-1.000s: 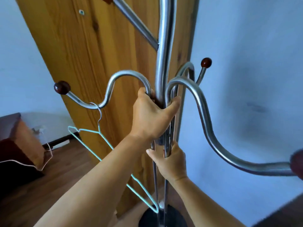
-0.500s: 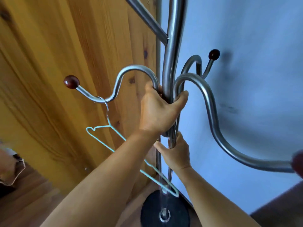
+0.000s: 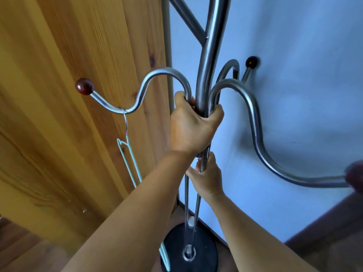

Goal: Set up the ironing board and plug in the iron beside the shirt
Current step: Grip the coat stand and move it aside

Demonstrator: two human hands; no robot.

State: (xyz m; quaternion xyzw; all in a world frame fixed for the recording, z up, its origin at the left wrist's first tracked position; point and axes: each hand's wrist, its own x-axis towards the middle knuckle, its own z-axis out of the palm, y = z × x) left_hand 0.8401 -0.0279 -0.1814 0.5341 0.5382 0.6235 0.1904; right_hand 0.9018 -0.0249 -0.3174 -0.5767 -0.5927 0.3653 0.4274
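Observation:
A tall chrome coat stand [image 3: 211, 48] with curved arms and dark red knob tips fills the middle of the head view. My left hand [image 3: 191, 128] is wrapped around its central pole where the arms branch off. Just below it, my right hand [image 3: 208, 177] grips the thin lower rods of the same pole. A pale turquoise wire hanger [image 3: 128, 163] dangles from the left arm of the stand. The stand's round black base [image 3: 206, 254] sits on the floor below. No ironing board, iron or shirt is visible.
A wooden door [image 3: 78, 114] stands close on the left, a pale blue wall [image 3: 294, 95] right behind the stand. One long chrome arm [image 3: 261, 154] sweeps out to the right edge. Brown wooden floor [image 3: 21, 250] shows at the bottom left.
The stand with both hands on it has shifted right along the door toward the wall corner. The hanger has swung and now hangs nearly edge-on. The furniture at left has left the view.

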